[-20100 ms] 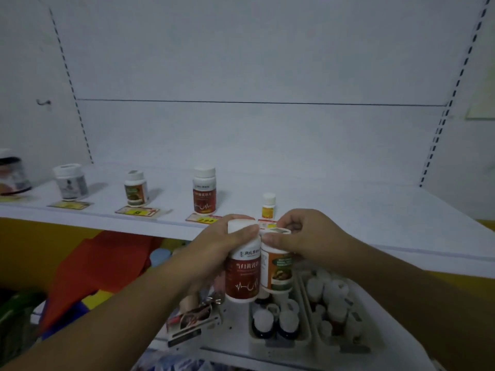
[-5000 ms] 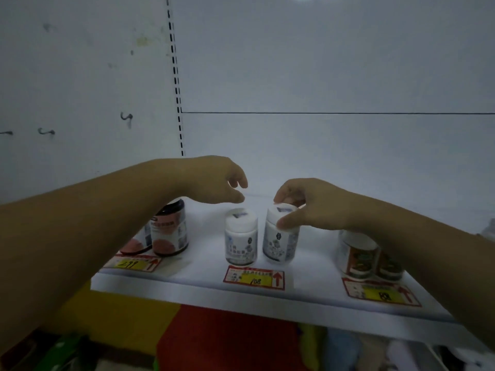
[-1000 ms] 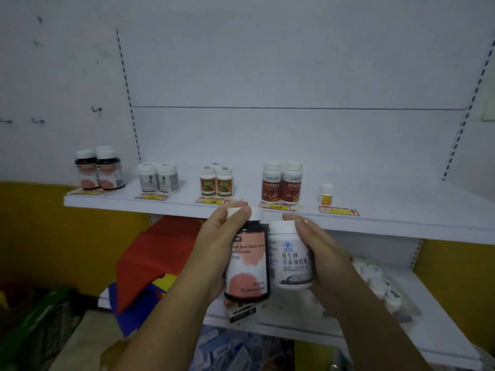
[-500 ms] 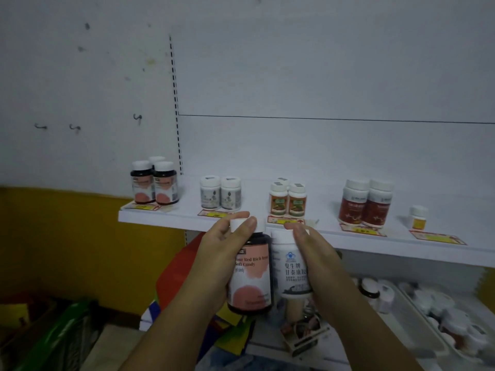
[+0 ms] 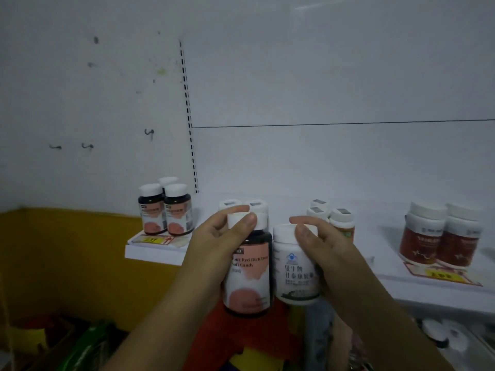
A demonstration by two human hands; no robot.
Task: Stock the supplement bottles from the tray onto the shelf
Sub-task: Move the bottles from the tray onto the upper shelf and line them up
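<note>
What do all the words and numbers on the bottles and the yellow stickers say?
"our Red Rich Iron Soft Candy": dark bottle in the left hand; its start is out of sight.
Chinese characters: white bottle in the right hand; too blurred to read surely.
Left price tag and right price tag on the shelf: numbers too blurred.
Dark shelf bottles, red shelf bottles: labels too small.

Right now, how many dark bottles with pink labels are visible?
4. One bottle in the left hand, two bottles side by side at the left end of the shelf, one cap behind them. More may be hidden.
</note>
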